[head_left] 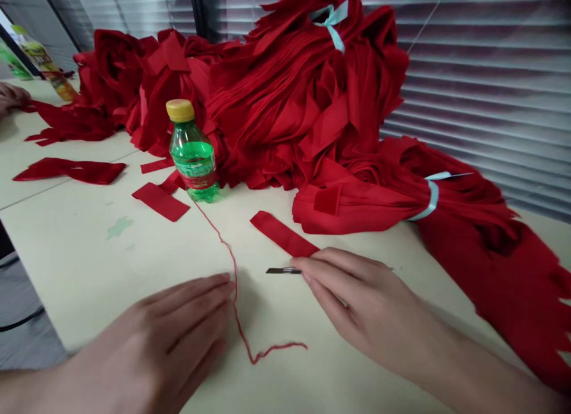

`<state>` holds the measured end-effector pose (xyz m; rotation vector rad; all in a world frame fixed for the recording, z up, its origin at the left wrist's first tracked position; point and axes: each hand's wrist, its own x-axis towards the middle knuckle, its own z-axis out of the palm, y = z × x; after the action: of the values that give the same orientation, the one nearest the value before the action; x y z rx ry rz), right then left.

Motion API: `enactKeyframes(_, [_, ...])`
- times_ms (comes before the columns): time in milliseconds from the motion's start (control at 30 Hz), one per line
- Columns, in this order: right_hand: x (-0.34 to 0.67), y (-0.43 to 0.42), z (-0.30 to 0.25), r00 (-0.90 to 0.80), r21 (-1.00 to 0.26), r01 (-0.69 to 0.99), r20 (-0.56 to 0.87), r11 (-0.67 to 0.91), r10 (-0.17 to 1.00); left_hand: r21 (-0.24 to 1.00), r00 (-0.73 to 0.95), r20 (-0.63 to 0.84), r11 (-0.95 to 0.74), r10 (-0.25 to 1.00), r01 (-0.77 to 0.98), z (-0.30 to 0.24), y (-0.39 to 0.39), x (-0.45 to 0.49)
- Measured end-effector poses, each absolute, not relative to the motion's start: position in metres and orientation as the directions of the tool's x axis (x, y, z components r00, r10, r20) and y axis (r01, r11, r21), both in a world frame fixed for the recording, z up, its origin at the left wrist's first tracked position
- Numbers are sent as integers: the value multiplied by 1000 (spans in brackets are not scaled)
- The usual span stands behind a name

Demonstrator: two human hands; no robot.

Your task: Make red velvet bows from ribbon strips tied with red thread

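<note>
Right hand [361, 301] sits mid-bench, grip clenched on a snap-off craft knife [283, 270]. Body mostly hidden by the fingers; blade end pokes out left, level with the bench. Looks held low and flat for control, though exact finger contact is hard to confirm.

Left hand [173, 331]: grip released, fingers spread and palm down on the bench [89, 265], likely for bracing. Fingertips just beside a thin red thread [235, 289], which runs from the foot of a green Sprite bottle [194, 155] and loops off to the right.

1 red felt strip [283, 234] lies just above the knife, its end running to the right hand's fingers. Probably placed there to stay within reach.

Behind: big heap of red felt pieces [303, 99], with 2 pale blue ribbon ties [430, 200] [332, 18], likely there to keep the layers bunched. Bottle stands against the heap, probably parked out of the hands' way. More loose red pieces [69, 170] [160, 201] lie left. Far left, a co-worker's hand [11, 99] rests on the bench edge. Slatted blinds [491, 75] behind.
</note>
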<state>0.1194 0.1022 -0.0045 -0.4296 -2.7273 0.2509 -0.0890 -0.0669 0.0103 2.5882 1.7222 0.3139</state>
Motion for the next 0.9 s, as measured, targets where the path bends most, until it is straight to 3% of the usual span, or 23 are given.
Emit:
enactKeyframes(100, [116, 99, -4, -890, -205, 231, 350, 951, 292, 60, 447, 114, -455, 887, 888, -1, -69, -85])
enactKeyframes(233, [111, 96, -2, -888, -173, 223, 371, 960, 273, 67, 388, 128, -398, 913, 915, -5, -67, -85])
enactKeyframes(433, [106, 94, -4, -912, -210, 196, 320, 958, 256, 81, 507, -70, -501, 859, 861, 3, -66, -92])
enactKeyframes(733, [98, 85, -11, -937, -219, 77, 319, 973, 146, 149, 513, -143, -494, 847, 857, 4, -69, -97])
enactKeyframes(900, [93, 87, -17, -935, -134, -17, 353, 991, 31, 150, 516, -149, -497, 844, 855, 2, -70, -97])
